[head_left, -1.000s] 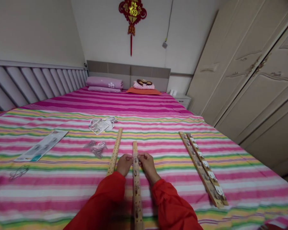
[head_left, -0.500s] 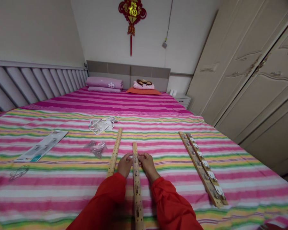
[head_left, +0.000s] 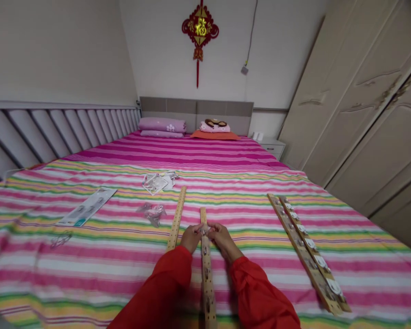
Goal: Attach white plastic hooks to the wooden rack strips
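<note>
Head view: both hands (head_left: 223,238) stretch forward, fingertips pinching a small shiny piece (head_left: 204,231) on a wooden strip (head_left: 207,284).

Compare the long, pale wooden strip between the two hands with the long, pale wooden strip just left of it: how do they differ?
Small metal pieces sit along the central wooden strip; the left wooden strip shows only holes where visible. The central wooden strip runs almost straight up the picture, while the left wooden strip slants. Both are narrow and pale, with holes along them.
</note>
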{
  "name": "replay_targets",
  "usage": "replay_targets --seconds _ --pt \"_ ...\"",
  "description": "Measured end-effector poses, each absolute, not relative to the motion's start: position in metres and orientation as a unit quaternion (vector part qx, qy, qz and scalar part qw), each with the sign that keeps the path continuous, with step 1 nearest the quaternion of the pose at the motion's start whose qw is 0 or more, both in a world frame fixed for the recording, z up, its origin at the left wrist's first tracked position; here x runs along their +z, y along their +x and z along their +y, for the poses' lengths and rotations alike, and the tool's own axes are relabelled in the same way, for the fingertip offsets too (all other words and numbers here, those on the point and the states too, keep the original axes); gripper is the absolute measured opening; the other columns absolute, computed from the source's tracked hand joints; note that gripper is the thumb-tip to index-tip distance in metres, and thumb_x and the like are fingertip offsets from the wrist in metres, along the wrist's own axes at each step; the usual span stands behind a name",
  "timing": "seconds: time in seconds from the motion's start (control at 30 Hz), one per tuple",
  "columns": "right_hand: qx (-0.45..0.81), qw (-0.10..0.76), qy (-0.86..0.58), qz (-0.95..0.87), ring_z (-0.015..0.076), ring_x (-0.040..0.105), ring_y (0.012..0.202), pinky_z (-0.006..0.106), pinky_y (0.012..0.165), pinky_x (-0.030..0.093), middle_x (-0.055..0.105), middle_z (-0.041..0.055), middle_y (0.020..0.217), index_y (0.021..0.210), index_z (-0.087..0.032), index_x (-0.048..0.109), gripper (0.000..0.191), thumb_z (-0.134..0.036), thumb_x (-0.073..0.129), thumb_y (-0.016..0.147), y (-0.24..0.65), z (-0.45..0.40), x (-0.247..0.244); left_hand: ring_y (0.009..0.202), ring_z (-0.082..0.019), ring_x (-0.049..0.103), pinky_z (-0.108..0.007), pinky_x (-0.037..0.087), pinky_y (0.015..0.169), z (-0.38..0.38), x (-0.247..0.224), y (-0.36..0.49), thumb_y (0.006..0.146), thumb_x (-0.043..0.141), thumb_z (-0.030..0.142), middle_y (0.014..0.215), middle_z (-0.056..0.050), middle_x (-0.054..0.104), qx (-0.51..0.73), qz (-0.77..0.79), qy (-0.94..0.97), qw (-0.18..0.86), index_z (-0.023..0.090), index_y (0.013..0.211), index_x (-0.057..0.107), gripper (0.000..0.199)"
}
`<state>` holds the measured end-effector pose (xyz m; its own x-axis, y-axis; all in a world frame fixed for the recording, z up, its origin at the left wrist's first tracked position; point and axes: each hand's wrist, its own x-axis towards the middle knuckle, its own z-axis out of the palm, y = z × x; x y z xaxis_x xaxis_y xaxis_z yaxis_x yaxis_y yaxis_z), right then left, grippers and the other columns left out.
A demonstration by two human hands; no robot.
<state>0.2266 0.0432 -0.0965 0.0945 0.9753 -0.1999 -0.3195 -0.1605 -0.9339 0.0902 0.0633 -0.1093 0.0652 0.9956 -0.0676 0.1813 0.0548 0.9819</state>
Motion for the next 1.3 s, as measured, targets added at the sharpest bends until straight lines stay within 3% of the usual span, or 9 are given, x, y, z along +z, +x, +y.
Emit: replay_targets --seconds 0.33,0.47,0.53,0.6,0.7,0.97,1.1,1.3 --pt "0.615 0.557 -0.459 -0.318 0.0065 0.037 0.041 0.021 0.042 0.023 0.052 -0.0076 0.048 0.078 -0.014 0.069 0.038 -0.007 0.064 0.042 0.233 0.041 -0.096 0.057 -0.012 0.051 -0.025 0.043 0.059 0.058 -0.097 0.091 0.055 0.072 0.019 0.058 0.003 0.058 0.408 0.531 0.532 0.518 0.015 0.089 0.076 0.034" --pt "0.622 0.555 -0.456 -0.313 0.0059 0.035 0.039 0.020 0.042 0.020 0.049 -0.0075 0.045 0.085 -0.012 0.069 0.039 -0.012 0.065 0.046 0.236 0.040 -0.097 0.053 -0.011 0.051 -0.024 0.042 0.052 0.050 -0.081 0.070 0.056 0.073 0.028 0.059 0.002 0.059 0.422 0.524 0.517 0.529 0.013 0.097 0.073 0.043" --pt "0.619 0.553 -0.463 -0.310 0.0058 0.032 0.038 0.020 0.042 0.018 0.047 -0.0080 0.041 0.086 -0.012 0.068 0.037 -0.017 0.066 0.049 0.236 0.040 -0.098 0.059 -0.013 0.055 -0.025 0.045 0.056 0.047 -0.070 0.047 0.060 0.069 0.034 0.069 -0.002 0.064 0.491 0.538 0.504 0.465 0.013 0.100 0.071 0.045" --pt "0.614 0.555 -0.466 -0.312 0.0059 0.030 0.036 0.020 0.041 0.017 0.045 -0.0083 0.038 0.085 -0.012 0.068 0.035 -0.020 0.067 0.051 0.236 0.041 -0.100 0.070 -0.016 0.058 -0.027 0.049 0.065 0.048 -0.061 0.018 0.060 0.068 0.036 0.080 -0.005 0.066 0.564 0.576 0.491 0.330 0.014 0.096 0.071 0.042" --pt "0.605 0.564 -0.464 -0.317 0.0063 0.031 0.036 0.021 0.041 0.017 0.045 -0.0080 0.038 0.083 -0.013 0.068 0.032 -0.022 0.068 0.052 0.235 0.041 -0.102 0.068 -0.018 0.058 -0.031 0.049 0.067 0.054 -0.054 -0.022 0.062 0.064 0.043 0.079 -0.006 0.065 0.580 0.652 0.447 0.194 0.014 0.092 0.069 0.042" --pt "0.594 0.570 -0.467 -0.323 0.0067 0.034 0.036 0.020 0.040 0.020 0.046 -0.0075 0.038 0.081 -0.013 0.069 0.030 -0.023 0.071 0.053 0.235 0.040 -0.103 0.069 -0.023 0.064 -0.031 0.048 0.065 0.072 -0.065 -0.060 0.063 0.063 0.040 0.063 -0.003 0.066 0.488 0.739 0.414 0.210 0.021 0.066 0.062 0.019" --pt "0.599 0.573 -0.458 -0.321 0.0061 0.036 0.037 0.019 0.039 0.020 0.049 -0.0066 0.041 0.081 -0.012 0.069 0.030 -0.022 0.072 0.052 0.236 0.039 -0.103 0.065 -0.021 0.063 -0.029 0.047 0.063 0.067 -0.062 -0.068 0.062 0.059 0.027 0.061 -0.001 0.066 0.480 0.733 0.432 0.214 0.020 0.072 0.065 0.013" --pt "0.601 0.580 -0.454 -0.310 0.0061 0.037 0.038 0.019 0.039 0.021 0.052 -0.0052 0.044 0.081 -0.012 0.070 0.029 -0.021 0.072 0.053 0.235 0.038 -0.102 0.071 -0.021 0.061 -0.031 0.048 0.071 0.052 -0.035 -0.065 0.067 0.053 0.026 0.077 -0.005 0.067 0.487 0.664 0.563 0.071 0.019 0.090 0.068 0.028"
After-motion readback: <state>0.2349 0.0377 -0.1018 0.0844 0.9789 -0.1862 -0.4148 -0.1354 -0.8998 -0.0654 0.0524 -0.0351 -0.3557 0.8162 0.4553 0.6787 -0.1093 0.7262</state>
